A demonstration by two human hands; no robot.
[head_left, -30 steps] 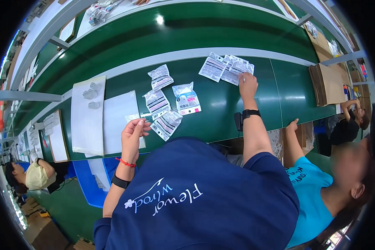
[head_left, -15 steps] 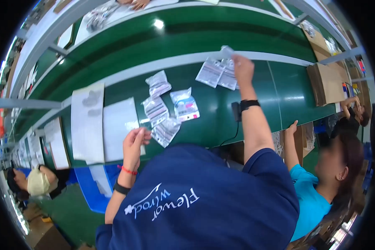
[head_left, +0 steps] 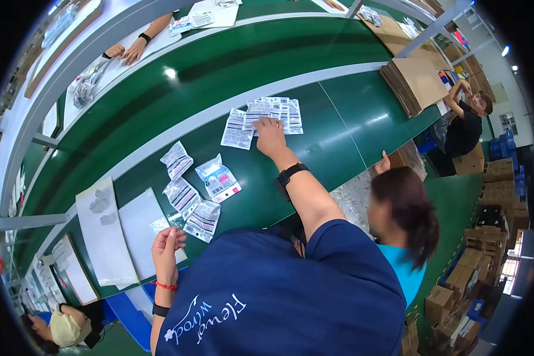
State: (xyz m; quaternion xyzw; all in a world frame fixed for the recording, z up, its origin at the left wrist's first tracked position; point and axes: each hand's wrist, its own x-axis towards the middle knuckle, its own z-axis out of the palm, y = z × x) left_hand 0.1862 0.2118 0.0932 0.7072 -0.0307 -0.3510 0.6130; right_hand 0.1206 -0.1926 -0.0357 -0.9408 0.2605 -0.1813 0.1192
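My right hand (head_left: 270, 135) reaches forward to a spread of overlapping clear packets (head_left: 292, 116) with printed labels. Its fingers are closed on the near edge of one printed packet (head_left: 257, 110) lying on that spread. My left hand (head_left: 166, 248) hovers by the near edge of the table, fingers loosely curled and apart, with nothing visible in them. Just beyond it lies a crumpled row of similar packets: a near one (head_left: 203, 221), a middle one (head_left: 181, 196) and a far one (head_left: 177, 160). Beside them is a packet with a blue and pink front (head_left: 219, 181).
Two white boards (head_left: 104, 237) lie left on the green table (head_left: 338, 136); clear plastic (head_left: 159, 224) rests on one. Stacked brown cardboard (head_left: 418, 83) stands far right. A co-worker in turquoise (head_left: 406, 267) is close on my right. Another person's hands (head_left: 133, 52) work across the green divider.
The view has swung, so the table appears shifted left. My right hand has lowered a raised packet onto the spread. My left hand stays near the crumpled row.
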